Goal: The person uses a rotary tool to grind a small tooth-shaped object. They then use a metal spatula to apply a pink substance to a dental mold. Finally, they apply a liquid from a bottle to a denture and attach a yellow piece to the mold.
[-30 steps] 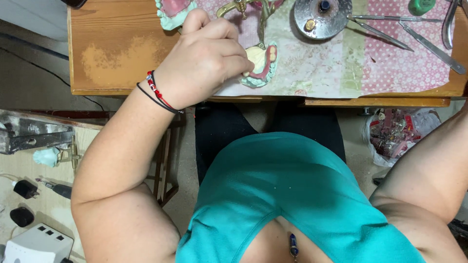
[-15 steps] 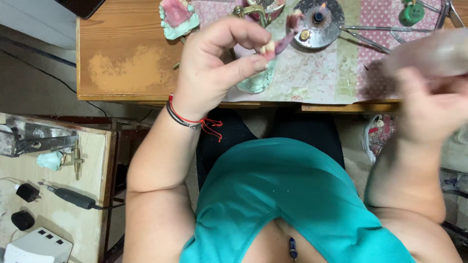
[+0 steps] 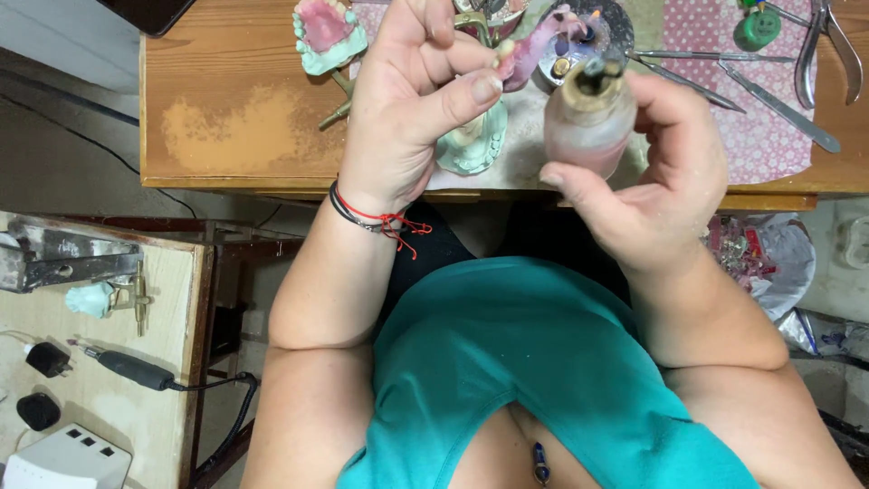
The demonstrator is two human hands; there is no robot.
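since the earlier frame, the right hand [image 3: 665, 195] has been brought in from the right edge to upper centre, sharp now, not blurred.

- right hand: fingers closed round a small frosted glass bottle [image 3: 588, 118], pinkish at its base, held upright just above the counter [image 3: 226, 118] edge.
- left hand [image 3: 407, 109]: upper centre; thumb and forefinger pinched on a pink denture piece [image 3: 529, 56], held just beside the bottle's neck. red and black cords are worn at the wrist.
- pale green plaster cast [image 3: 471, 145]: seen under the left hand, on the counter.
- second cast with pink denture [image 3: 328, 32]: upper left of centre.
- metal hand tools [image 3: 769, 95]: upper right, laid on a patterned cloth [image 3: 715, 54].
- side table [image 3: 90, 362]: lower left, with a cabled handpiece [image 3: 136, 369].
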